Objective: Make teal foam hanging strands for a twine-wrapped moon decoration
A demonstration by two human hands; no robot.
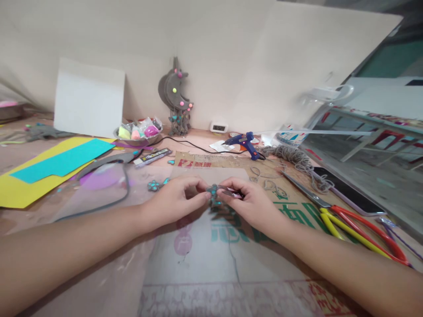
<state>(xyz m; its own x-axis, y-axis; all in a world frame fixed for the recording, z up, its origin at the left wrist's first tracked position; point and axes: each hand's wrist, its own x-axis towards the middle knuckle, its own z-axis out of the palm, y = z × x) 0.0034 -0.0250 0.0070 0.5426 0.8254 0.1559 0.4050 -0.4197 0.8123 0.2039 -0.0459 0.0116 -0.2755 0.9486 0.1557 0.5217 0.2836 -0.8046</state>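
Pinching seemingly unfinished ornament [214,190] in left fingers [197,201], dark item [236,193] in right fingers [233,182]; apparently done with flower piece [153,185] leftward.

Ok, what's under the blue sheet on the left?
A yellow sheet shows beyond both long edges of the blue sheet. Whatever else lies directly beneath the blue one is covered, so I can't tell.

Soft light makes the wall [224,48] pale — the plastic sheet [112,273] shines a little. The small charm [214,190] between the fingers [198,201] looks blurry — things near the edges look stretched.
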